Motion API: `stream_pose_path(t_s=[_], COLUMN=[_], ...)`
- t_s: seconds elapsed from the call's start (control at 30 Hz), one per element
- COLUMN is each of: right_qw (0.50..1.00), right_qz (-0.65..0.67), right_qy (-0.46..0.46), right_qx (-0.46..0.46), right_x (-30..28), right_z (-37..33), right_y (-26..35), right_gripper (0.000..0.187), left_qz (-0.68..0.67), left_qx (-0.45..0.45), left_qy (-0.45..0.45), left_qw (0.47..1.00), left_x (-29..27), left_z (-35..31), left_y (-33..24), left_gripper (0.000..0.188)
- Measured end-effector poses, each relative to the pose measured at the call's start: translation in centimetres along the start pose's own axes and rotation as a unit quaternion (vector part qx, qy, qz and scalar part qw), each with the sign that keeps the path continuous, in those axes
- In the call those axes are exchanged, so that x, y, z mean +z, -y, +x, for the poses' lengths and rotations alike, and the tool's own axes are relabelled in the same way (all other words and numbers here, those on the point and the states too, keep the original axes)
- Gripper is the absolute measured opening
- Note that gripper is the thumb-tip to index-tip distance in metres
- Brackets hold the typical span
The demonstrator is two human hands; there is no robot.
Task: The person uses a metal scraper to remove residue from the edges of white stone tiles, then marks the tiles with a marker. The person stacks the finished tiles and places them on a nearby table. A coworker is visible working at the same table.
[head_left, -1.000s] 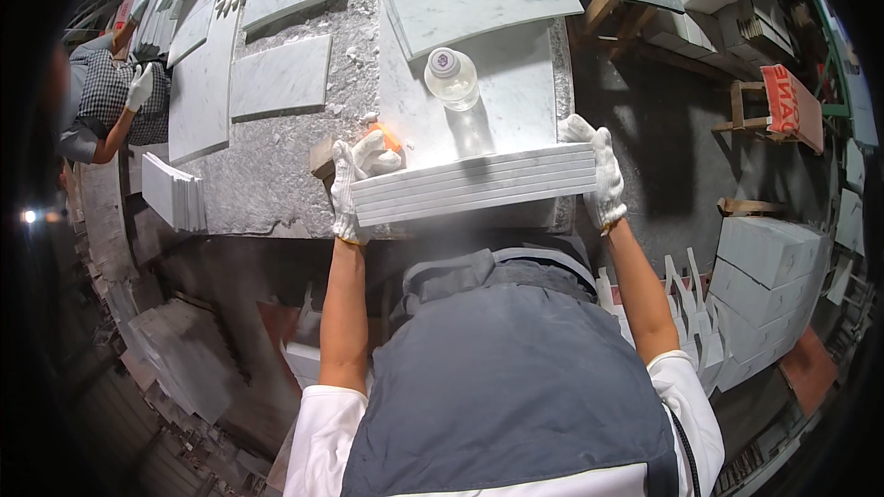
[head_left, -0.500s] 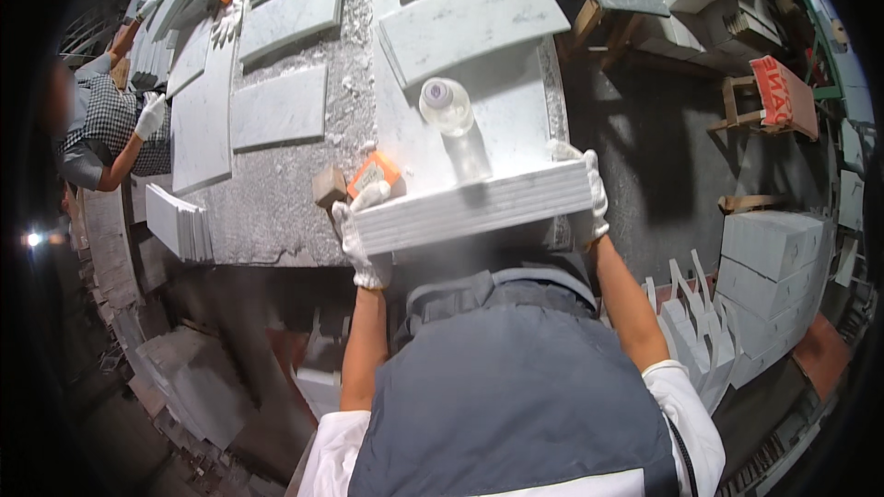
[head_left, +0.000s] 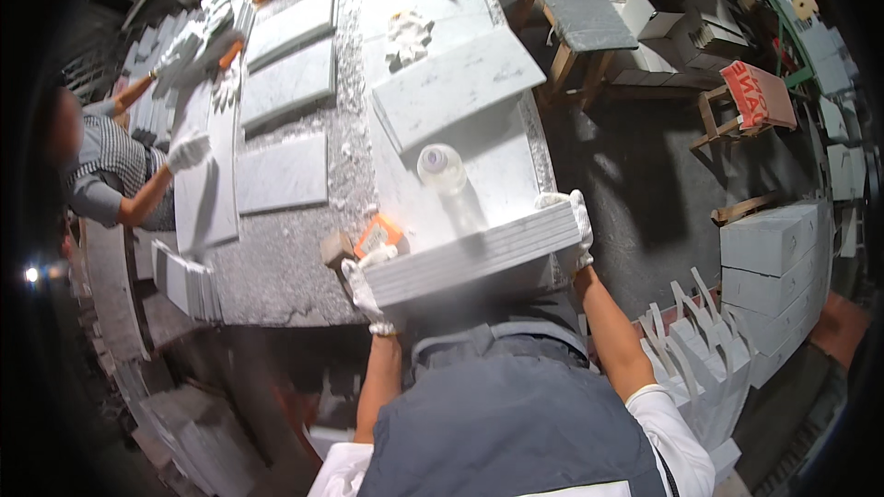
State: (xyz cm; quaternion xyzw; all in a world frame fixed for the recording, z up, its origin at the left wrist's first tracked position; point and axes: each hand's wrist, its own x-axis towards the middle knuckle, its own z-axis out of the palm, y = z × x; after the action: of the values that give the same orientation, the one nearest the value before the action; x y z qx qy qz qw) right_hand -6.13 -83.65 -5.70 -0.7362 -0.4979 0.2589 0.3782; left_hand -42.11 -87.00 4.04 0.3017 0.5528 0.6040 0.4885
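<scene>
Between my two white-gloved hands is a stack of several pale grey-veined marble tiles (head_left: 474, 260) at the near edge of the work table. My left hand (head_left: 366, 285) is closed around the stack's left end, and my right hand (head_left: 578, 228) grips its right end, fingers over the top. The stack slants, its right end farther from me. Just beyond it stands a clear plastic bottle (head_left: 442, 171) with a pale cap. By my left fingers lie an orange box-like item (head_left: 377, 234) and a small wooden block (head_left: 337, 248). The stack's underside is hidden.
Past the bottle, large marble slabs (head_left: 458, 87) and a crumpled white glove (head_left: 408, 35) lie on the table. A co-worker at left has a gloved hand (head_left: 190, 152) over another slab (head_left: 204, 198). White boxes (head_left: 769, 244) and strapped bundles (head_left: 691, 340) stand right; a wooden stool (head_left: 718, 115) is farther off.
The view has shifted, so the table and its contents sit lower in the picture. My hands still grip the stack, which looks more slanted. The co-worker's hand has moved over the slab.
</scene>
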Motion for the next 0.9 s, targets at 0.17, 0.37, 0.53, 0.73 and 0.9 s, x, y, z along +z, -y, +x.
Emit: stream_pose_path(t_s=[0.17,0.37,0.53,0.73,0.9], right_qw=[0.705,0.89,0.871,0.872,0.82], right_qz=[0.679,0.428,0.399,0.351,0.426], right_qy=[0.149,0.007,-0.004,-0.008,-0.033], right_qx=[0.139,0.159,0.287,0.341,0.38], right_x=[-1.7,-3.5,-6.8,-10.5,-15.7], right_z=[0.6,-1.9,-4.2,-4.7,-3.1], right_y=[2.6,7.3,7.8,1.2,-6.6], right_gripper=[0.054,0.052,0.063,0.044,0.046], left_qz=[-0.283,-0.259,-0.156,-0.128,-0.168], left_qx=[-0.13,-0.162,-0.212,-0.288,-0.275], left_qy=[0.007,-0.012,-0.104,-0.181,-0.102], left_qw=[0.95,0.952,0.959,0.932,0.941], left_x=[-0.5,-0.5,0.9,5.5,13.5], left_z=[0.9,1.5,-1.0,-5.2,-9.9], left_y=[1.0,0.5,-0.6,-0.6,0.8], left_gripper=[0.065,0.062,0.07,0.062,0.062])
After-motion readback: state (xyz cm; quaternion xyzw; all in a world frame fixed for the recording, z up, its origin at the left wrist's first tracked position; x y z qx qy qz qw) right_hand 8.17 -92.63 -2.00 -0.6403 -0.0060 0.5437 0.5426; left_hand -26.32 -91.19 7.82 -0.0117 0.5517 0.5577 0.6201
